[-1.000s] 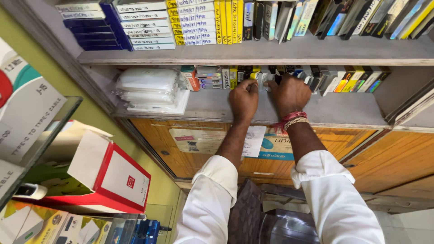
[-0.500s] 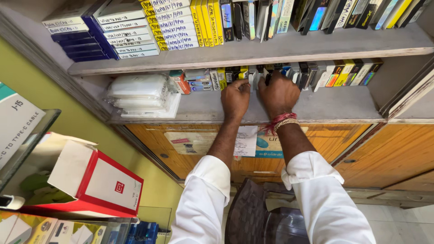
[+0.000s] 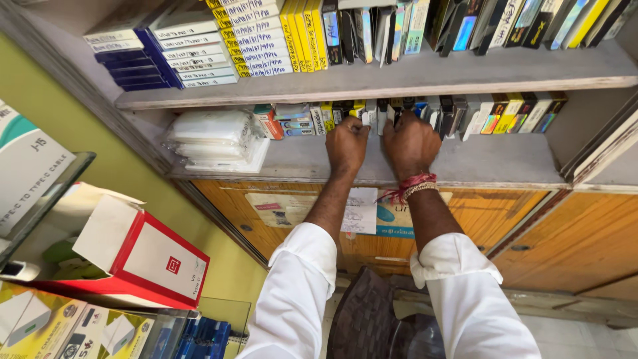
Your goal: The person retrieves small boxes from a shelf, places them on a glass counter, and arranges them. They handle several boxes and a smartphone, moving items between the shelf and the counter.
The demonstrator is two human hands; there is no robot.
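Brown and knuckle-up, your left hand (image 3: 347,143) and right hand (image 3: 411,143) sat side by side on the lower shelf (image 3: 465,166), both reaching into the row of small upright boxes (image 3: 372,114) at its back. Each grip was curled over, fingers tucked in among the box spines. Whether either one was pinching a box or only pressing on the row could not be told, because the backs of your hands hid the fingertips. The boxes themselves stood on edge, spines outward, packed tightly together, probably so that each could be read and drawn out singly.

A red thread and bead band (image 3: 411,187) circled your right wrist, and white sleeves (image 3: 296,299) were turned back from both forearms, which kept the cuffs off the shelf lip.

To the left of your hands lay a stack of clear-wrapped white packets (image 3: 216,139), flat rather than upright. Above, the upper shelf (image 3: 399,80) carried more boxes on edge, blue, white and yellow. Below were wooden cabinet doors (image 3: 585,246) with paper stickers, and at far left a red and white carton (image 3: 143,256) rested tilted on a glass case.
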